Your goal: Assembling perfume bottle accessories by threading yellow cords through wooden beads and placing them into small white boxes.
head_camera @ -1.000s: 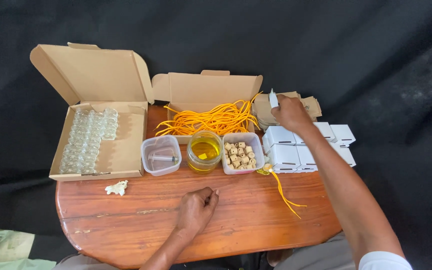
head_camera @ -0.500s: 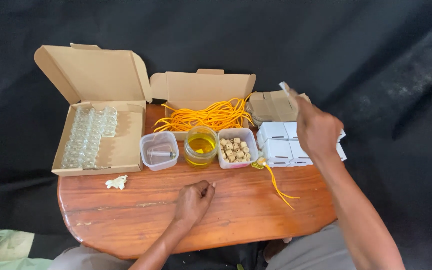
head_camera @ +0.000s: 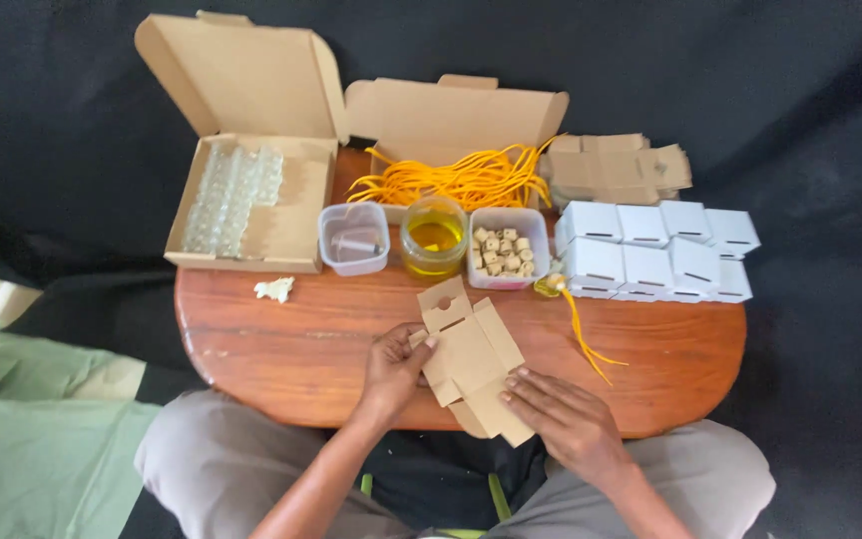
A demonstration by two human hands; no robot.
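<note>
A flat, unfolded brown cardboard box blank (head_camera: 471, 359) lies on the near edge of the wooden table (head_camera: 281, 344), in front of me. My left hand (head_camera: 396, 369) pinches its left edge near the top flap. My right hand (head_camera: 561, 419) rests with fingers spread on its lower right corner. A stack of more brown blanks (head_camera: 611, 170) sits at the back right. In front of that stack, several folded white boxes (head_camera: 650, 250) stand in rows.
An open carton with small glass bottles (head_camera: 236, 195) stands back left, and an open carton of yellow cords (head_camera: 461, 180) behind the middle. A clear tub (head_camera: 353, 238), a jar of yellow liquid (head_camera: 434, 237) and a tub of corks (head_camera: 506, 250) line the middle. A white scrap (head_camera: 274, 289) lies at left.
My right hand came back from the stack at the back right with a brown blank. Both hands now hold it at the table's near edge; my left hand moved right onto it.
</note>
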